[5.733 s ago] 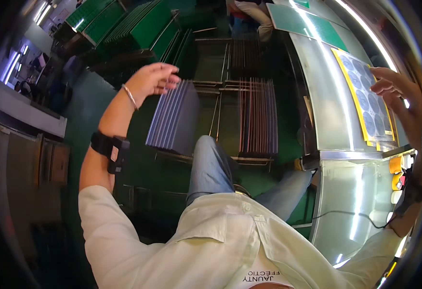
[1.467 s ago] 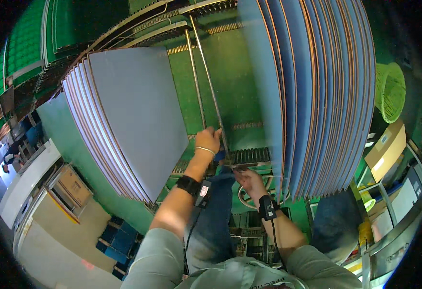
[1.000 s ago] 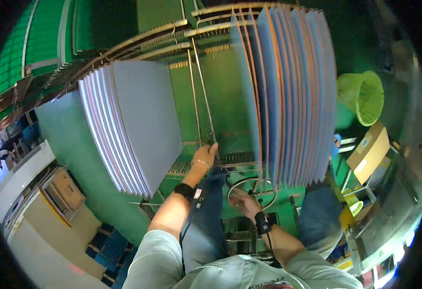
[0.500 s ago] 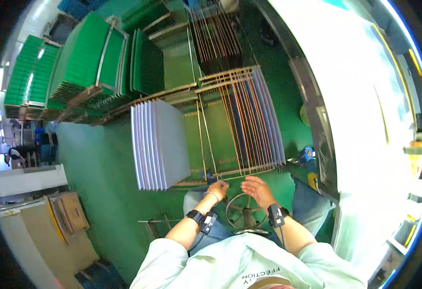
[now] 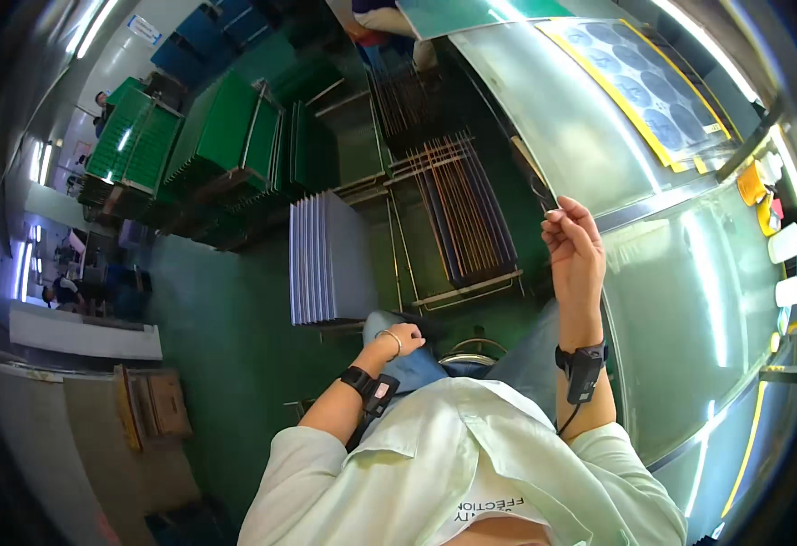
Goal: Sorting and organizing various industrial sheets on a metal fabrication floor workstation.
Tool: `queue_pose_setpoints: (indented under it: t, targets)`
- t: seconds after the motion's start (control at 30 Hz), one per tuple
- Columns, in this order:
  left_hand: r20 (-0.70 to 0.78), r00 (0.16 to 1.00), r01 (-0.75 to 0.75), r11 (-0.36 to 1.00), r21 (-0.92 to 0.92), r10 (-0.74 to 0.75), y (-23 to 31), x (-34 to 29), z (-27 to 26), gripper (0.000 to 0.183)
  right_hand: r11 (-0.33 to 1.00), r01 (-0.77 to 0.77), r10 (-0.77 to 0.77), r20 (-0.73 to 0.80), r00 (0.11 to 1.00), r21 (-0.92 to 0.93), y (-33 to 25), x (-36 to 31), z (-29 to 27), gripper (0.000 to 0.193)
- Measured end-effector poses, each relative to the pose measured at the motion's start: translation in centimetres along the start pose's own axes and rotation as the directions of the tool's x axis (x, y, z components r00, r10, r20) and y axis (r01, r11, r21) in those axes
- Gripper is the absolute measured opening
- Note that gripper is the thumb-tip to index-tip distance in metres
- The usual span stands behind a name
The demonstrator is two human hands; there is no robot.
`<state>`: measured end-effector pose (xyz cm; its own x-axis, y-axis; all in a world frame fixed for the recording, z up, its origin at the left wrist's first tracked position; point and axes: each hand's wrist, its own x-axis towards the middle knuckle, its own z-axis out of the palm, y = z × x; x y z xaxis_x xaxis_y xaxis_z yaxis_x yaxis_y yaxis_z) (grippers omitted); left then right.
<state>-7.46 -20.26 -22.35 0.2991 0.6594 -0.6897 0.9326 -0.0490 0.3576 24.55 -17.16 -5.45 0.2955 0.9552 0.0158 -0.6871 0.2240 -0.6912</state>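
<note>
R hand (image 5: 576, 244) at L edge of table (image 5: 662, 296), fingers half-curled, can't tell if gripping; L hand (image 5: 408, 337) loosely curled over L thigh (image 5: 417, 369), palm hidden, grip unclear; grey panels (image 5: 348, 259) upright just far-left of it.

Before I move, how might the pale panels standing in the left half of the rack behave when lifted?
The pale panels look stiff, since they stand straight without sagging. Their broad, smooth-looking faces could be slippery. Standing on thin edges, one might tip once clear of the rack.
</note>
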Motion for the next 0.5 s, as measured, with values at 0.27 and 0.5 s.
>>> queue_pose_setpoints:
  t: [0.27, 0.5]
  targets:
    - [-0.673, 0.475, -0.594, 0.771, 0.229, 0.567, 18.6, -0.9, -8.2, 0.034, 0.972, 0.226, -0.214, -0.147, 0.966, 0.066, -9.6, -5.6, -3.7, 0.025]
    - [-0.409, 0.383, -0.584, 0.560, 0.588, 0.828, 31.6, 2.3, -4.8, 0.067, 0.410, 0.811, -0.899, -0.333, 0.283, -0.418, -30.9, -11.9, -13.6, 0.032]
